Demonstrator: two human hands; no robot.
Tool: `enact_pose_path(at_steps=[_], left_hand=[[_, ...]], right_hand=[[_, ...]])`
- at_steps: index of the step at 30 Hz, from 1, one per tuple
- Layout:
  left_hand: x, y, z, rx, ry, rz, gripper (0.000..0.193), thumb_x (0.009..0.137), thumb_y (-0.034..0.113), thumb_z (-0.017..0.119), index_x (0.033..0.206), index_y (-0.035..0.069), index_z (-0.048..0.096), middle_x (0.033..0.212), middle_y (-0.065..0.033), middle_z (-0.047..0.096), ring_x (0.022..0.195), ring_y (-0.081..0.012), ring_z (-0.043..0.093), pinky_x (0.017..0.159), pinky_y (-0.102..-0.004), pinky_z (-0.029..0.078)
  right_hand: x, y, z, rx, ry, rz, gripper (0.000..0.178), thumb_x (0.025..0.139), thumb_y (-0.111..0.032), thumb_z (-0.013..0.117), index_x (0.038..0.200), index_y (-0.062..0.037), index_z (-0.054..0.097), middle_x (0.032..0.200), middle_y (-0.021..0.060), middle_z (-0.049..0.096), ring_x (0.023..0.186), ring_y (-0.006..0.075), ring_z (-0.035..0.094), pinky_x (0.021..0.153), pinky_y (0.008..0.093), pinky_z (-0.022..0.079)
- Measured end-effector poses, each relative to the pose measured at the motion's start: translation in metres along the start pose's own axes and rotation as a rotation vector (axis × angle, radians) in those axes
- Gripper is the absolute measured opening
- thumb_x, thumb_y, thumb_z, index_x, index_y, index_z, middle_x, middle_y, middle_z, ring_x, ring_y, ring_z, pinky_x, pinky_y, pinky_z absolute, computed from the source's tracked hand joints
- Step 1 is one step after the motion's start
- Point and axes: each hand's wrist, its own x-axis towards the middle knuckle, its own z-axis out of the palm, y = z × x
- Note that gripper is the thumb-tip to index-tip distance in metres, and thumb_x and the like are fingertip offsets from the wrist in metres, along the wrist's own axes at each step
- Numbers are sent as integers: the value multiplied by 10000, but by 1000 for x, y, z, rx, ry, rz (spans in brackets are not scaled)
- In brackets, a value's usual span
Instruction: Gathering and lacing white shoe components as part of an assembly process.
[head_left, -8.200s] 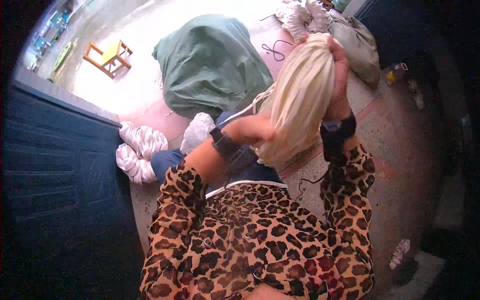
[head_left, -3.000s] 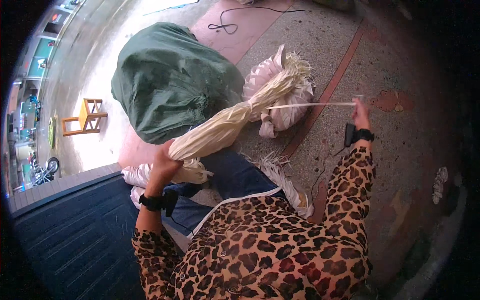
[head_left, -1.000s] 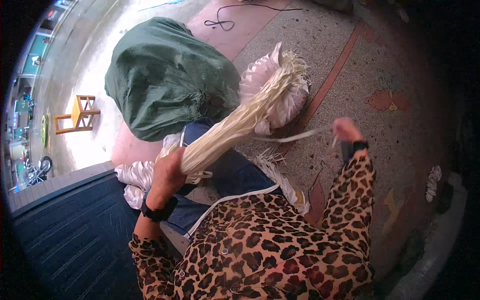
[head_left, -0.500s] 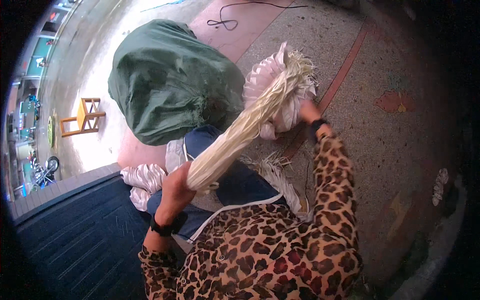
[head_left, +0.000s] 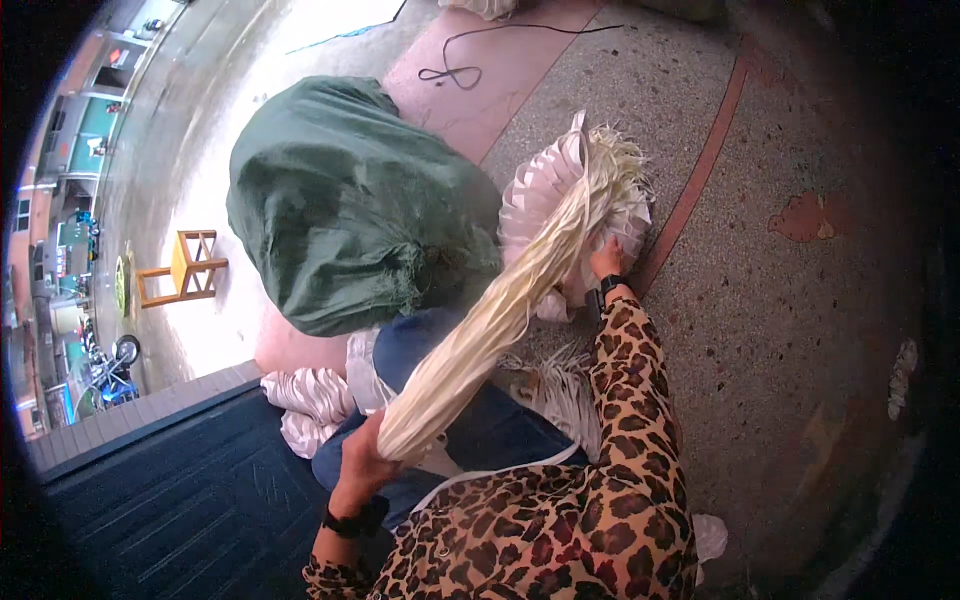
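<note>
A long bundle of pale cream, straw-like strips [head_left: 490, 320] slants up from my lap, its frayed far end fanned out. My left hand [head_left: 366, 462] is closed round its near end. The far end lies over a pleated coil of whitish-pink band [head_left: 545, 190] on the floor. My right hand [head_left: 608, 260] is at the coil's near right side, beside the bundle. Its fingers look bent together against the coil; what they pinch, if anything, is too small to make out. Loose white strips [head_left: 565, 395] lie below, between the bundle and my right sleeve.
A large green cloth-covered sack [head_left: 350, 200] stands left of the bundle. Crumpled whitish-pink folded material [head_left: 305, 405] lies by my left knee, near a dark blue ridged panel [head_left: 190, 500]. Further off are a wooden chair [head_left: 188, 268] and a dark cord [head_left: 455, 70] on the floor.
My right hand has come nearer to me and slightly left, along the coil's near side. My left hand still grips the bundle. The whole view has shifted a little.
</note>
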Motion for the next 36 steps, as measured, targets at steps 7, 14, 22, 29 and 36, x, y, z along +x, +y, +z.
enact_pose_path(at_steps=[7, 14, 22, 29, 36], left_hand=[[-5, -14, 4, -13, -24, -65, 560, 716, 155, 825, 1219, 60, 598, 1071, -163, 684, 992, -329, 673, 821, -367, 530], [4, -39, 10, -3, -80, -119, 522, 706, 139, 827, 1175, 44, 621, 1037, -128, 704, 982, -236, 667, 850, -335, 517], [27, -53, 3, -68, -103, -32, 523, 714, 164, 809, 1189, 69, 612, 1065, -172, 682, 1007, -347, 664, 843, -369, 526], [40, -67, 2, -31, -98, -114, 468, 723, 124, 797, 1154, 58, 627, 1053, -177, 681, 998, -345, 667, 825, -363, 526], [68, -84, -2, -46, -145, -53, 446, 709, 134, 795, 1122, 67, 639, 1006, -180, 685, 963, -353, 668, 799, -375, 528]], right_hand=[[-7, -37, -5, -206, -183, 144, 667, 867, -161, 687, 1432, -34, 357, 1500, 194, 330, 1383, 399, 298, 1120, 531, 332], [30, -26, 1, -182, -79, 208, 587, 904, -136, 651, 1421, -33, 393, 1523, 179, 310, 1401, 400, 266, 1116, 525, 348], [84, 69, 34, -310, 128, -130, 759, 709, -346, 808, 1330, -48, 487, 1339, 254, 495, 1264, 431, 450, 1041, 545, 380], [53, 65, 50, -165, -97, 123, 780, 716, -352, 821, 1336, -28, 478, 1341, 247, 506, 1262, 405, 465, 1046, 481, 399], [61, 93, 12, -441, 81, -3, 543, 788, -244, 755, 1244, -32, 553, 1316, 225, 518, 1230, 400, 480, 995, 481, 427]])
